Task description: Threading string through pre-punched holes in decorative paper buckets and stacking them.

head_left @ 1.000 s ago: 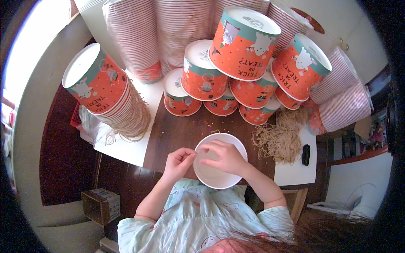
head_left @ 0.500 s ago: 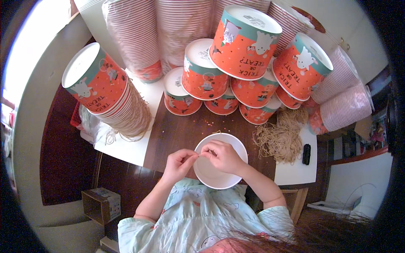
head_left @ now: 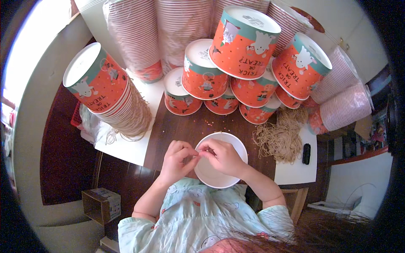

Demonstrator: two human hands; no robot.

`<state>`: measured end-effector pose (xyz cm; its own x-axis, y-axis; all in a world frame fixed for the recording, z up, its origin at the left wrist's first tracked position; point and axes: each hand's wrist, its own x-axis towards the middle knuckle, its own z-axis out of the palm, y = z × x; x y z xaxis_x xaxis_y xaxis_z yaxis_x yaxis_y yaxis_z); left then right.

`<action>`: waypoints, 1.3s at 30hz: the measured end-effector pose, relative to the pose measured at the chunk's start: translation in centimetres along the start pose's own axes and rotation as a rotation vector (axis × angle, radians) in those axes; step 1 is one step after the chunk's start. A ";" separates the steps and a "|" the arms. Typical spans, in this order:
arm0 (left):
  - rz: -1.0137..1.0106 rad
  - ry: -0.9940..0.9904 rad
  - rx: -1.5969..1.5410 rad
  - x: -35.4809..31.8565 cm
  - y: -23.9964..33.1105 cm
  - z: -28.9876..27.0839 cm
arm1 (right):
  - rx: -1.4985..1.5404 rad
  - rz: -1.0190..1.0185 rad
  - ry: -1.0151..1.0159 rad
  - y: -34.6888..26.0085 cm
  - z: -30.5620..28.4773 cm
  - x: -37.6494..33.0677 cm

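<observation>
A paper bucket [head_left: 211,176] with a white inside stands mouth up at the table's near edge, against my clothing. Over its left rim, my left hand [head_left: 179,159] and my right hand [head_left: 221,157] meet fingertip to fingertip. Both are closed in a pinch; whatever lies between the fingers is too small to make out. My right hand covers part of the bucket's opening. A bit of tan cord shows at the bucket's far rim. To the right lies a loose heap of tan cord [head_left: 276,141].
Upside-down orange and green buckets [head_left: 244,46] are piled behind. At left leans a nested bucket stack [head_left: 107,90] with cords hanging from it. Tall wrapped stacks [head_left: 183,29] stand at the back. A small black object [head_left: 306,154] lies right of the cord on a white surface.
My left hand has shifted slightly, its fingers curling higher near the right fingertips. My right hand and the bucket have barely moved.
</observation>
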<state>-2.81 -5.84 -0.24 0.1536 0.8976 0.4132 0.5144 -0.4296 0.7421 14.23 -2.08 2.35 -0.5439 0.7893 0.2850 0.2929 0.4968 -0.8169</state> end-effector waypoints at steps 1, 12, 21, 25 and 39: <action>0.000 -0.001 -0.001 0.1 0.2 -0.1 | 0.000 0.001 0.000 0.0 0.0 0.0; -0.056 -0.034 -0.116 0.2 -0.7 -0.3 | 0.049 -0.036 0.047 -0.4 0.8 0.9; -0.261 -0.116 -0.408 -1.9 -4.5 0.5 | 0.160 -0.035 0.016 -1.8 0.2 1.5; -0.248 -0.091 -0.422 -2.7 -5.4 1.6 | 0.160 -0.060 -0.003 -2.7 -0.1 1.3; -0.359 0.028 -0.549 -4.0 -5.2 2.6 | 0.050 -0.211 0.057 -3.5 -1.3 2.6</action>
<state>-3.92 -6.93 -7.13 0.0268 0.9949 0.0975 0.0228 -0.0981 0.9949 12.85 -1.26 6.59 -0.5433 0.6895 0.4789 0.1373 0.6358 -0.7596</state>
